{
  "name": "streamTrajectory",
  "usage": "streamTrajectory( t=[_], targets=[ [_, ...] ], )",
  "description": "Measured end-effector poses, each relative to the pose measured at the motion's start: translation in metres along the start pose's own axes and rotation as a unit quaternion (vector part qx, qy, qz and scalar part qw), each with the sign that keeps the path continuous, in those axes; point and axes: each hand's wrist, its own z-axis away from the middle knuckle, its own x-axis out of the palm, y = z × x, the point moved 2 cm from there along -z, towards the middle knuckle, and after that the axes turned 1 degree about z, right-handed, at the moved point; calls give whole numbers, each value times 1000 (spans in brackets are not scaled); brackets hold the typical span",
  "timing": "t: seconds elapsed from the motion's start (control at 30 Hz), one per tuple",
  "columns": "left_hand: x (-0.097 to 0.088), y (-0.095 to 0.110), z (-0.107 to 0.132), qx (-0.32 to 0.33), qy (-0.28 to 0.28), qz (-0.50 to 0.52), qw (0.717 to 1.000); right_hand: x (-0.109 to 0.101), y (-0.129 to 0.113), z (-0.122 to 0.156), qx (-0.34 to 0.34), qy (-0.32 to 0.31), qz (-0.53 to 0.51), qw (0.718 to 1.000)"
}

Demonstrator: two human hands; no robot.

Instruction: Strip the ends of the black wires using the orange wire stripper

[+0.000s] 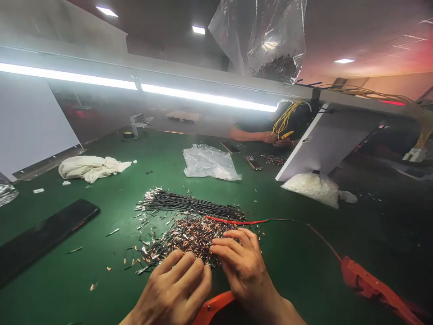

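My left hand (179,286) is closed with its fingers curled down at the near edge of a pile of short black wire offcuts (192,234) with copper and silvery ends. My right hand (245,266) has bent fingers reaching over the pile's right side. Its thumb and whatever the fingertips pinch are hidden. Behind the pile lies a bundle of black wires (196,203) with metal terminals at the left end. A thin red strip (237,220) crosses the pile's back edge. An orange curved piece (218,303) shows between my wrists.
A black phone-like slab (50,234) lies at left, a white cloth (93,168) beyond it. A clear plastic bag (211,162) sits farther back. At right are a red object (372,284) and a white-filled bag (311,187). Across the table, a person's hands (279,139) hold yellow wires.
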Motion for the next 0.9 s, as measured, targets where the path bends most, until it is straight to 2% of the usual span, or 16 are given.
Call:
streamTrajectory(
  t=[0.1,0.23,0.43,0.63,0.77,0.9],
  targets=[
    [-1,-2,-2,5,-7,-20,1000,3,-1,4,-3,25,-37,999],
    [1,-4,1,1,-6,-28,1000,7,-5,10,-52,4,-65,997],
    [11,-4,16,-31,-3,11,999,0,-12,8,-78,10,-6,997],
    [9,-10,15,-23,-42,33,998,-10,-6,7,-22,63,6,998],
    [7,-13,17,-35,-65,32,997,-11,-8,7,-32,59,5,998],
    [4,-12,16,-56,-38,22,997,-12,-10,8,-24,81,18,996]
  ],
)
